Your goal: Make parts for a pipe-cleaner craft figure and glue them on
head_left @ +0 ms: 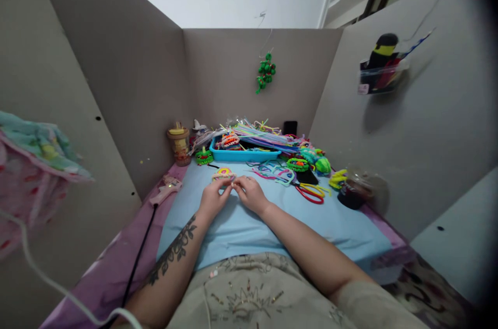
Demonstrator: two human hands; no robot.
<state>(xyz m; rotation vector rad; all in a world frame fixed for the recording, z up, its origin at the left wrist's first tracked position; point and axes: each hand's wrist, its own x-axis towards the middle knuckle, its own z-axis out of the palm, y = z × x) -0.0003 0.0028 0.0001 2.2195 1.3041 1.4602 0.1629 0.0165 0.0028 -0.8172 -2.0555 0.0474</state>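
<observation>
Over the blue cloth [241,225], my left hand [215,196] and my right hand [251,194] meet fingertip to fingertip. Both are closed in a pinch around something small and pale, too tiny to name. Right beyond my left fingers sits a rounded pink, white and yellow pipe-cleaner piece [223,173]; whether the fingers touch it, I cannot tell. Red-handled scissors [311,195] lie to the right, beside loops of pastel pipe cleaners [274,172]. A pink glue gun [167,191] with a black cord rests at the left edge.
A blue tray [245,155] heaped with pipe cleaners [257,137] stands at the back. Green pipe-cleaner figures [204,156] and a cup [179,145] are left of it; a dark jar [352,194] stands right. Grey panels [237,69] enclose three sides, one carrying a clear holder [383,77].
</observation>
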